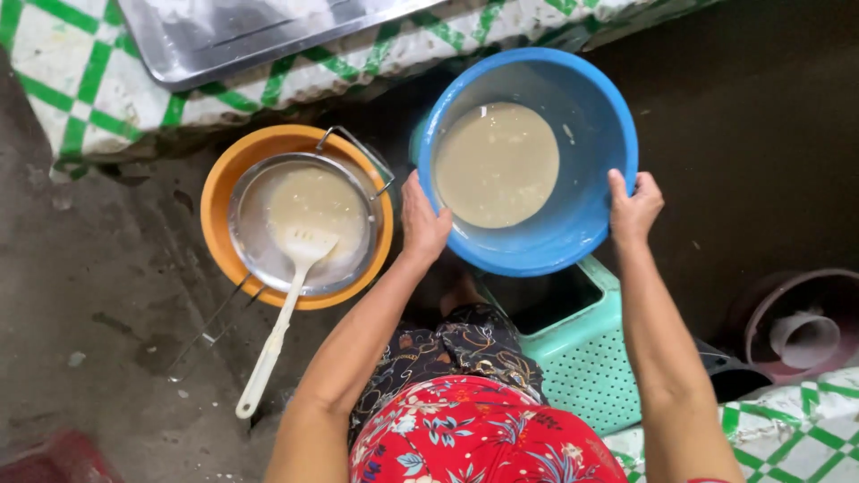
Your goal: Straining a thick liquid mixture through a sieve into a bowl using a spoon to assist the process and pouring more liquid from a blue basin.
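I hold a blue plastic basin above the floor with both hands. My left hand grips its near-left rim and my right hand grips its near-right rim. A pool of beige, cloudy liquid lies in the basin's bottom. To the left, an orange bowl stands on the floor with a round metal sieve resting in it. The sieve holds the same beige liquid. A white slotted spatula leans in the sieve, its handle pointing toward me.
A green-and-white tiled ledge runs along the top, with a metal tray on it. A turquoise perforated plastic stool sits under me. A dark pink bucket stands at the right. The concrete floor is wet.
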